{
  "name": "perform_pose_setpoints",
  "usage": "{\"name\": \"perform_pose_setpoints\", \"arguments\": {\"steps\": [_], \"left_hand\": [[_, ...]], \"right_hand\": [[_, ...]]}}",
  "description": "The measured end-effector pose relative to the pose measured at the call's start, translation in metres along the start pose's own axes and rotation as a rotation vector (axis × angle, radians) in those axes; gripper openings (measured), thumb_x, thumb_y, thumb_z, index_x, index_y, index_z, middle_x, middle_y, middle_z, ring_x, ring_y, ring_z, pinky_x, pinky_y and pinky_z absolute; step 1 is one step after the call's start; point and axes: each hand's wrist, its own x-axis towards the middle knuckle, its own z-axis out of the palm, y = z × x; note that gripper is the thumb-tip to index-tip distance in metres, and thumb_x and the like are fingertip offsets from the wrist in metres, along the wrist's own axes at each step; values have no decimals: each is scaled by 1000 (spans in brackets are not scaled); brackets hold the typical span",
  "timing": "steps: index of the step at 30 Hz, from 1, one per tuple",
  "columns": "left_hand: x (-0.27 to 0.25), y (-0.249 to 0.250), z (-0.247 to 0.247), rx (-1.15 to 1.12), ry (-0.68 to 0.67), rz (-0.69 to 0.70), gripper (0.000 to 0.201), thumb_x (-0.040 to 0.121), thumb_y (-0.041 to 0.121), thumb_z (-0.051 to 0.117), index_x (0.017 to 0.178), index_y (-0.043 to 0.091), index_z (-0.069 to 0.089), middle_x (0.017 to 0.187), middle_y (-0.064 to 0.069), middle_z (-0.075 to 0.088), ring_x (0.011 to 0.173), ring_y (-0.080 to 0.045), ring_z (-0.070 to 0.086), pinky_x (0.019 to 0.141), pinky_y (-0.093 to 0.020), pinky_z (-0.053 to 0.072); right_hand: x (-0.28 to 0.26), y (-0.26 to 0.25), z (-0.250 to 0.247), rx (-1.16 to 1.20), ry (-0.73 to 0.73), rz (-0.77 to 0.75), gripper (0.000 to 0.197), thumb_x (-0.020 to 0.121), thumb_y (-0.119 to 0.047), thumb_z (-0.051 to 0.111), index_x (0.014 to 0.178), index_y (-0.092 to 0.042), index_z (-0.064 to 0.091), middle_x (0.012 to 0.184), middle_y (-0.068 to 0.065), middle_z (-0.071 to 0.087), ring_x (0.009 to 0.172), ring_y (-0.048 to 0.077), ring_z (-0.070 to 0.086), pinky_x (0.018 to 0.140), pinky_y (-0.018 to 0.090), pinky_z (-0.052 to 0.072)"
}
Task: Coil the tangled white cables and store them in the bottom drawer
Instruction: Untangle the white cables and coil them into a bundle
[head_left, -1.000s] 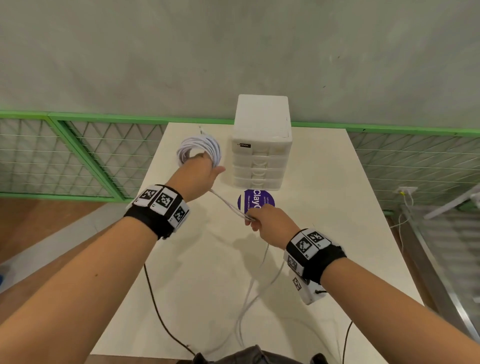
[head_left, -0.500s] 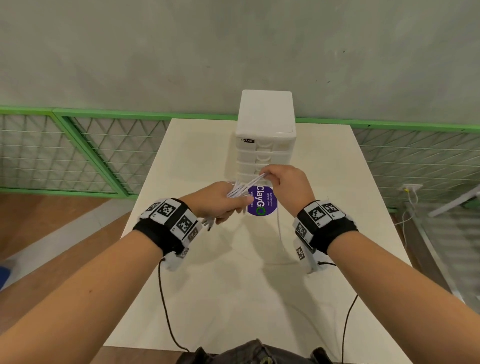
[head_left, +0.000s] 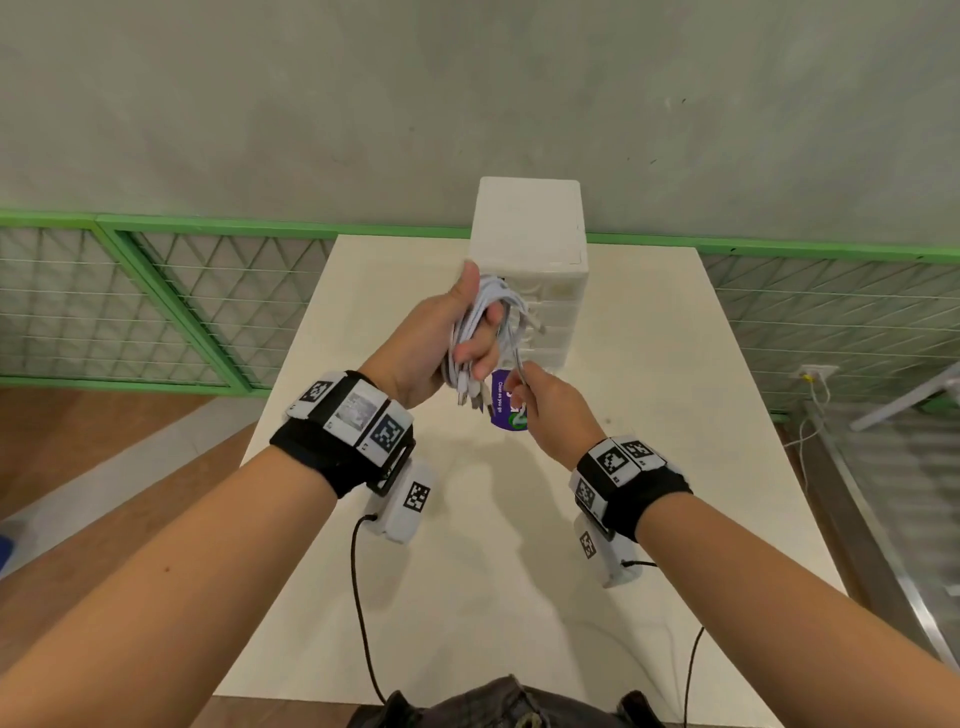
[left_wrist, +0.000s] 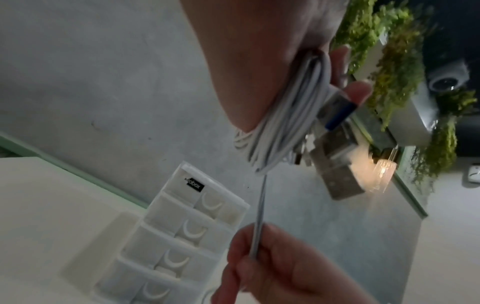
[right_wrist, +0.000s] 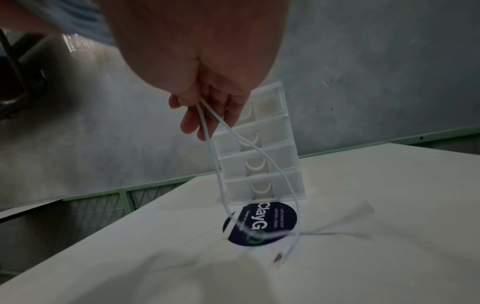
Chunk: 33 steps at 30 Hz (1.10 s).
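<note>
My left hand (head_left: 478, 338) is raised in front of the white drawer unit (head_left: 530, 244) and grips a coil of white cables (head_left: 470, 325), its plug ends hanging below the fist. In the left wrist view the coil (left_wrist: 280, 123) wraps the palm with USB plugs (left_wrist: 337, 111) sticking out. My right hand (head_left: 519, 387), just below and right of the coil, pinches a loose cable strand (left_wrist: 259, 216) that runs up to it. In the right wrist view the fingers (right_wrist: 207, 115) hold a hanging loop (right_wrist: 221, 164). The bottom drawer (right_wrist: 262, 188) is closed.
The drawer unit stands at the far middle of the cream table (head_left: 649, 467), all its drawers closed. A round purple sticker (head_left: 506, 413) lies on the table in front of it. A green mesh fence (head_left: 156, 301) and a grey wall stand behind the table.
The left hand rose and turned upright with the coil. The right hand dropped from the drawer fronts to below the coil. The cable that trailed over the table is gathered up.
</note>
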Motion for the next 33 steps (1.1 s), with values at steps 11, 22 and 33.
{"name": "perform_pose_setpoints", "arguments": {"steps": [11,22,33], "left_hand": [[27,9,4,-105,402,244,28,103,30,26,92,15,47,70,-2,57,71,-18,60,76,-36,50],[18,-31,-39,1436,232,-33,41,99,38,36,86,2,51,68,-8,54,65,-28,53,61,-35,38],[-3,-41,-16,535,-32,-334,56,91,55,46,67,5,53,39,-2,34,34,-18,30,44,-24,32]], "right_hand": [[-14,4,24,85,-237,1,18,94,-6,31,100,-16,45,68,-5,47,59,8,46,57,18,37],[-21,10,8,31,-220,-119,23,97,-12,36,107,-16,56,78,-14,52,69,6,47,67,20,38],[15,8,-24,94,153,-237,29,92,-5,40,112,-12,59,111,9,62,102,22,55,87,29,44]]}}
